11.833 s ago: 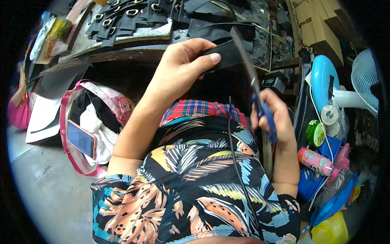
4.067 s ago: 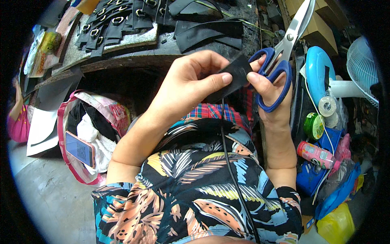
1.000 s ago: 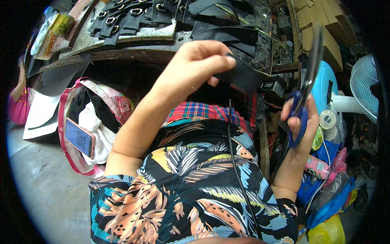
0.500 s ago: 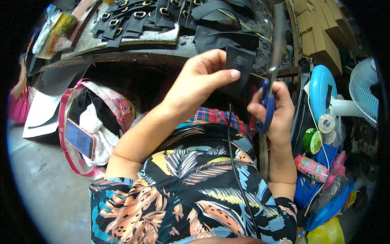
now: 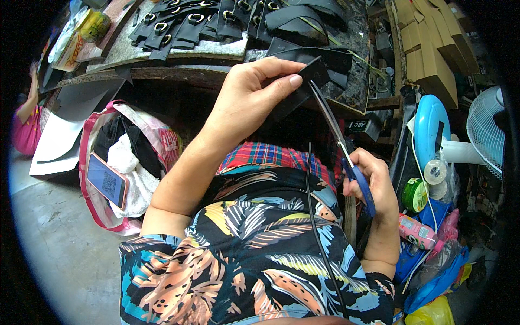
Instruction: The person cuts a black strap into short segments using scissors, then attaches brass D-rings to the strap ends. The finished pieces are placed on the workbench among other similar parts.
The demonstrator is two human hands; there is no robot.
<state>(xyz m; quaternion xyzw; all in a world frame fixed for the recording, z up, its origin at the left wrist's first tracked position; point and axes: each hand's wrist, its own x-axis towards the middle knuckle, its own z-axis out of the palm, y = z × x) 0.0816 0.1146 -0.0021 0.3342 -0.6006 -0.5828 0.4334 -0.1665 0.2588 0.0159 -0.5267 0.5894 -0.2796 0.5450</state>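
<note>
My left hand (image 5: 250,89) pinches a black leather-like piece (image 5: 314,74) between thumb and fingers, tilted in front of the workbench. In my right hand (image 5: 374,179) is a pair of scissors (image 5: 331,125) with blue handles; the fingers are wrapped through the loops. The long blades point up and to the left, their tips by the lower edge of the black piece. Whether the blades touch it I cannot tell. Beyond the hands, several black straps with metal rings (image 5: 196,20) lie on a pale slab (image 5: 216,50) on the bench.
At left stands a pink-trimmed bag (image 5: 85,162) holding a white towel (image 5: 142,187) and a phone (image 5: 107,181). On the right are a fan (image 5: 485,127), a pink bottle (image 5: 417,232), a green round container (image 5: 415,195) and cardboard pieces (image 5: 433,49). A dark cord (image 5: 319,238) hangs over my shirt.
The scissors have swung from upright to leaning left, tips now at the black piece. My right hand has moved down. The black piece, held by my left hand, has turned and tilted.
</note>
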